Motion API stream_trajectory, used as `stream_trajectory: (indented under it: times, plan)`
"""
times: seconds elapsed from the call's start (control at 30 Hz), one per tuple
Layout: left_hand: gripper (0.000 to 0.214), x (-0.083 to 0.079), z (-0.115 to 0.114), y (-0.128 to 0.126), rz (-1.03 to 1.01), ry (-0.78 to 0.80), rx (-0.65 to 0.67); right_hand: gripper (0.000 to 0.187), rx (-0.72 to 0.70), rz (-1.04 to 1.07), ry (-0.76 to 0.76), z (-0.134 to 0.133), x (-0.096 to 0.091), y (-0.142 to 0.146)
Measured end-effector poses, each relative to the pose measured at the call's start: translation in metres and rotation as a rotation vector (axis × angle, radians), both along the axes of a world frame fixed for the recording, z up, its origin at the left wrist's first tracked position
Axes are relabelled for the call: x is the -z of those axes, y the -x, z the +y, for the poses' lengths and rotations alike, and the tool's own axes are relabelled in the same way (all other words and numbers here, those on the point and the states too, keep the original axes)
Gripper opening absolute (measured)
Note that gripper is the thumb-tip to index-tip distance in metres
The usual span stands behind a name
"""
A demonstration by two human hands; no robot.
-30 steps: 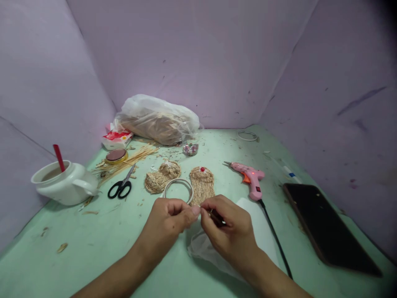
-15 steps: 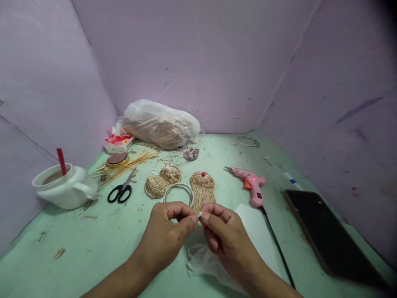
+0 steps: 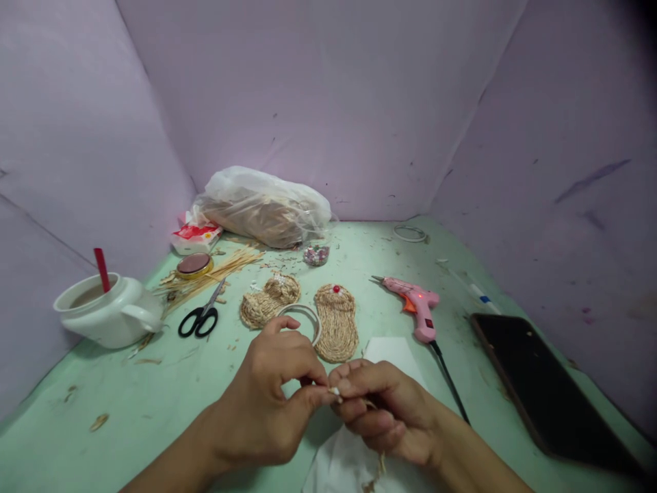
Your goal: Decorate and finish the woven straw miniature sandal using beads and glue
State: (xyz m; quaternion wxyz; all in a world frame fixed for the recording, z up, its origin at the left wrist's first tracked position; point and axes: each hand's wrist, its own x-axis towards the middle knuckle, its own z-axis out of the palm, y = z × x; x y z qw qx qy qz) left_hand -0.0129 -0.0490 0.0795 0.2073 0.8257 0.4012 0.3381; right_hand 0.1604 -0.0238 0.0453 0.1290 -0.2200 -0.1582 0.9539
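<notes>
The fingertips of my left hand (image 3: 280, 387) and my right hand (image 3: 387, 411) meet in a pinch on a small white piece (image 3: 335, 392), too small to name. My right fingers are curled, and a tan fibre strand (image 3: 380, 469) hangs below them; whether they hold it I cannot tell. Just beyond the hands lie a braided straw miniature slipper (image 3: 336, 329) with a red bead and a second one (image 3: 261, 308) trimmed in white. A pale ring (image 3: 317, 329) lies between them, partly hidden by my left hand. White paper (image 3: 395, 352) lies under my right hand.
A pink glue gun (image 3: 423, 311) with a lit red light and black cord lies right, beside a dark phone (image 3: 538, 383). Scissors (image 3: 202, 318), a white pot (image 3: 118, 318) and straw strips (image 3: 230, 263) are left. A plastic bag (image 3: 267, 212) stands behind.
Both hands have come lower and nearer to me, uncovering the beaded slipper. My right hand has turned, and the tan strand now shows beneath it.
</notes>
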Motion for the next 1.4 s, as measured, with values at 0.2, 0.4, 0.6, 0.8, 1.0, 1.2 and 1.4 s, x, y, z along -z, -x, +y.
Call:
stream_trajectory:
  times: [0.2, 0.4, 0.6, 0.8, 1.0, 1.2, 1.4]
  plan:
    - [0.01, 0.003, 0.002, 0.003, 0.067, -0.139, -0.044, 0.005, -0.122, 0.002, -0.005, 0.004, 0.005, -0.003]
    - [0.013, 0.002, 0.004, 0.002, -0.087, -0.163, 0.247, 0.017, -0.105, -0.093, -0.124, 0.001, 0.009, 0.002]
    - [0.013, 0.008, 0.009, 0.004, -0.343, 0.271, -0.068, 0.02, 0.437, -0.44, -0.819, -0.01, -0.005, 0.007]
    - [0.017, 0.007, 0.009, -0.003, -0.404, 0.624, -0.214, 0.01, 0.677, -0.622, -1.551, -0.018, -0.002, 0.011]
    - [0.019, 0.003, 0.01, -0.003, -0.301, 0.491, -0.247, 0.022, 0.554, -0.522, -1.227, -0.018, 0.005, 0.012]
    - [0.016, 0.01, 0.01, 0.004, -0.37, 0.318, 0.121, 0.033, 0.332, -0.249, -0.818, -0.018, 0.006, 0.011]
    - [0.024, 0.018, 0.008, 0.003, -0.215, 0.04, 0.056, 0.034, 0.296, -0.266, -0.74, -0.016, 0.007, 0.015]
